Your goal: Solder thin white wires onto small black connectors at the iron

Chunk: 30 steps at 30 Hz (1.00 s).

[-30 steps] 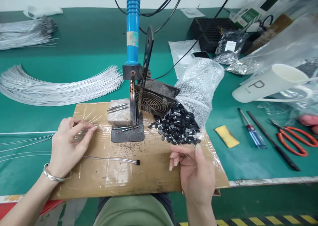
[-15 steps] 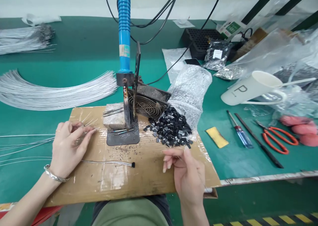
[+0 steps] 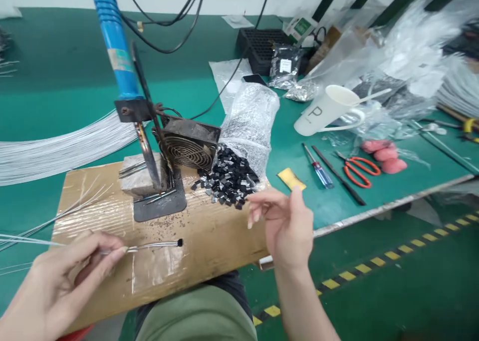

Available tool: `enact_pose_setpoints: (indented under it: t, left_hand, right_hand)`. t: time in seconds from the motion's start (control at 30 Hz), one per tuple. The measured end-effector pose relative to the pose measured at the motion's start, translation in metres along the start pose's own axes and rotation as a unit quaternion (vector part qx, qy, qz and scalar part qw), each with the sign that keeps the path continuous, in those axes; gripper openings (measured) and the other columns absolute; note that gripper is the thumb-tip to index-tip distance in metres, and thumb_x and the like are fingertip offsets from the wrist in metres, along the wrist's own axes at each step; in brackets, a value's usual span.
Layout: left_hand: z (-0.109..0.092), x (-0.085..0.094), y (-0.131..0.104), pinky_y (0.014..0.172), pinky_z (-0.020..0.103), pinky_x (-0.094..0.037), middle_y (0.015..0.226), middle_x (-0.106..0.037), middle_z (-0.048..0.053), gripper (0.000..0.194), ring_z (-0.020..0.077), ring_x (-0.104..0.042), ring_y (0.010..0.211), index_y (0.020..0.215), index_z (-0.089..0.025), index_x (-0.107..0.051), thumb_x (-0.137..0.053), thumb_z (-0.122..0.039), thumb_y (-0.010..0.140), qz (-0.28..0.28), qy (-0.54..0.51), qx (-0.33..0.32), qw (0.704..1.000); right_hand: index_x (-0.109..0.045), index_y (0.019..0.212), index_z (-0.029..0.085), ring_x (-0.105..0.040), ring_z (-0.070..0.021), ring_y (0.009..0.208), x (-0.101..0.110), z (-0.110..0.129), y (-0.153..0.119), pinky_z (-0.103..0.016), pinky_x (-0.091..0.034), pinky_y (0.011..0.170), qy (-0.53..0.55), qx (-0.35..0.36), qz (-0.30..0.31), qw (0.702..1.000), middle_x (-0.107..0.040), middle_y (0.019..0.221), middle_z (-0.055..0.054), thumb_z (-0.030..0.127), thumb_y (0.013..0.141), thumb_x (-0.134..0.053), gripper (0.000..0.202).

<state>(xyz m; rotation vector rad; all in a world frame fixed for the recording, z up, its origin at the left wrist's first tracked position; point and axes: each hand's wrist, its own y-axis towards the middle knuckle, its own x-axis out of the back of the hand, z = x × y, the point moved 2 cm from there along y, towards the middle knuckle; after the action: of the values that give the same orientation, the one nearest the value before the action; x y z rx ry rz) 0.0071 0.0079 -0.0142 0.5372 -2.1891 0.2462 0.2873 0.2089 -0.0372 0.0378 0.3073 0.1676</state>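
Note:
Thin wires [image 3: 155, 244] with a small black connector [image 3: 180, 242] at their end lie over the cardboard [image 3: 209, 251]. My left hand [image 3: 80, 268] pinches these wires between thumb and fingers, left of the connector. My right hand [image 3: 286, 226] is raised over the cardboard's right edge, fingers apart, with nothing visible in it. Just beyond its fingertips is a pile of small black connectors [image 3: 234, 176]. Several loose white wires [image 3: 80, 206] rest on the cardboard's left part.
A blue-handled soldering iron [image 3: 119, 51] stands tilted in its holder, beside a small fan [image 3: 189, 144]. Farther right are a yellow sponge [image 3: 291, 178], a screwdriver [image 3: 320, 170], orange-handled pliers [image 3: 361, 170] and a white mug [image 3: 322, 114]. A curved wire bundle [image 3: 56, 154] lies left.
The view has swung to the right. My left hand has come down from the loose wires onto the wires with the black connector. My right hand has opened and turned slightly.

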Motion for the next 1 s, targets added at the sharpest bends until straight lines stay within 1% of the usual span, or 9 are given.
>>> enact_pose_setpoints:
  t: [0.1,0.17,0.27,0.37,0.5,0.6,0.77,0.9,1.0]
  left_hand:
    - [0.001,-0.011,0.001,0.064,0.025,-0.048,0.082,-0.074,-0.001,0.021,0.0189,-0.063,0.072,0.088,-0.028,-0.073,-0.066,-0.046,0.096,0.093,-0.069,0.062,0.991]
    - [0.003,-0.016,0.004,0.061,0.025,-0.045,0.085,-0.075,0.0,0.029,0.0212,-0.065,0.077,0.088,-0.027,-0.074,-0.067,-0.054,0.095,0.111,-0.072,0.065,0.989]
    - [0.005,-0.021,0.01,0.055,0.025,-0.041,0.088,-0.077,0.002,0.035,0.0236,-0.069,0.082,0.092,-0.026,-0.074,-0.065,-0.059,0.096,0.124,-0.06,0.04,0.99]
    - [0.007,-0.022,0.017,0.057,0.025,-0.047,0.091,-0.079,0.002,0.034,0.0232,-0.072,0.083,0.096,-0.024,-0.074,-0.063,-0.056,0.099,0.125,-0.042,-0.008,0.991]
    - [0.007,-0.02,0.023,0.07,0.024,-0.055,0.093,-0.08,-0.002,0.02,0.018,-0.073,0.074,0.101,-0.026,-0.072,-0.065,-0.045,0.102,0.007,0.079,-0.104,0.991]
    - [0.007,-0.018,0.024,0.082,0.028,-0.055,0.101,-0.08,-0.001,0.01,0.0198,-0.076,0.085,0.106,-0.026,-0.07,-0.065,-0.034,0.104,-0.084,0.147,-0.133,0.977]
    - [0.014,-0.01,0.032,0.097,0.038,-0.054,0.11,-0.077,0.006,0.01,0.0273,-0.074,0.107,0.105,-0.023,-0.07,-0.062,-0.029,0.105,-0.13,0.213,-0.134,0.959]
    - [0.03,-0.008,0.042,0.091,0.042,-0.051,0.11,-0.075,0.008,0.017,0.0304,-0.071,0.103,0.102,-0.022,-0.076,-0.061,-0.028,0.105,-0.127,0.263,-0.12,0.949]
    - [0.031,-0.004,0.043,0.091,0.047,-0.05,0.108,-0.073,0.012,0.021,0.0334,-0.068,0.101,0.102,-0.02,-0.079,-0.062,-0.032,0.104,-0.152,0.264,-0.116,0.946]
  right_hand:
    - [-0.088,0.079,0.021,-0.063,-0.016,0.052,0.004,0.03,0.02,-0.028,-0.053,0.043,-0.025,0.046,0.024,0.998,-0.073,0.067,-0.007,0.062,0.103,-0.055,0.059]
    - [-0.088,0.079,0.022,-0.062,-0.016,0.052,0.003,0.042,0.028,-0.029,-0.052,0.043,-0.045,0.069,0.039,0.996,-0.073,0.067,-0.007,0.064,0.102,-0.055,0.059]
    - [-0.088,0.08,0.022,-0.063,-0.0154,0.053,-0.005,0.044,0.028,-0.029,-0.052,0.044,-0.053,0.057,0.051,0.996,-0.074,0.069,-0.007,0.064,0.103,-0.054,0.059]
    - [-0.088,0.078,0.022,-0.062,-0.0147,0.052,-0.015,0.036,0.023,-0.028,-0.052,0.043,-0.032,0.015,0.08,0.996,-0.073,0.068,-0.006,0.064,0.103,-0.054,0.06]
    - [-0.088,0.078,0.022,-0.063,-0.0147,0.053,-0.018,0.027,0.019,-0.028,-0.053,0.044,-0.021,0.013,0.074,0.997,-0.074,0.07,-0.006,0.064,0.104,-0.052,0.061]
    - [-0.088,0.08,0.021,-0.064,-0.0156,0.055,-0.009,0.016,0.016,-0.029,-0.054,0.046,-0.039,0.026,0.041,0.998,-0.075,0.072,-0.007,0.062,0.105,-0.051,0.06]
    - [-0.087,0.078,0.017,-0.062,-0.0155,0.051,0.011,-0.016,0.008,-0.029,-0.054,0.045,-0.053,-0.01,0.007,0.998,-0.075,0.067,-0.009,0.061,0.103,-0.055,0.06]
    - [-0.087,0.077,0.016,-0.062,-0.0165,0.051,0.021,-0.03,0.002,-0.03,-0.054,0.045,-0.05,-0.038,-0.018,0.998,-0.075,0.065,-0.01,0.061,0.102,-0.058,0.059]
    - [-0.087,0.078,0.016,-0.063,-0.0162,0.052,0.021,-0.031,-0.001,-0.029,-0.055,0.047,-0.054,-0.04,-0.022,0.998,-0.076,0.067,-0.01,0.062,0.102,-0.058,0.059]
